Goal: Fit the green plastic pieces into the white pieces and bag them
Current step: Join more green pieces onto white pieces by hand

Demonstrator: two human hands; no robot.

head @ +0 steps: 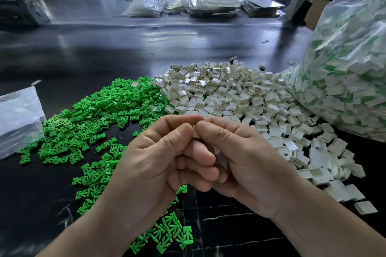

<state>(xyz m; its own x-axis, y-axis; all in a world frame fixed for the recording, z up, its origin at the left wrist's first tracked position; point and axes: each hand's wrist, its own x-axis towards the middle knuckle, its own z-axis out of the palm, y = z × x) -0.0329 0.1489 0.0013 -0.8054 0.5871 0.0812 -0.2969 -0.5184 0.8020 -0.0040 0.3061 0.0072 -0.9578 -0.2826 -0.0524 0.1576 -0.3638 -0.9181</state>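
Two hands, left hand [167, 156] and right hand [240, 152], are curled fingertip to fingertip, with a small pale piece [196, 131], mostly hidden, pinched between them, while green pieces [94, 123] are heaped left of the fingers and white pieces [229, 94] just beyond and rightward, nearer the right hand.

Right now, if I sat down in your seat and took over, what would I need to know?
Hands: the left hand and right hand meet over the table with fingers curled. They pinch a small pale piece between the thumbs, and most of it is hidden.
Green pieces: a loose heap on the left, reaching under the wrists.
White pieces: a loose heap on the right.
Done: the big clear bag at far right holds many white pieces with green in them.
To do: both heaps are large, so there is plenty to fit and bag.
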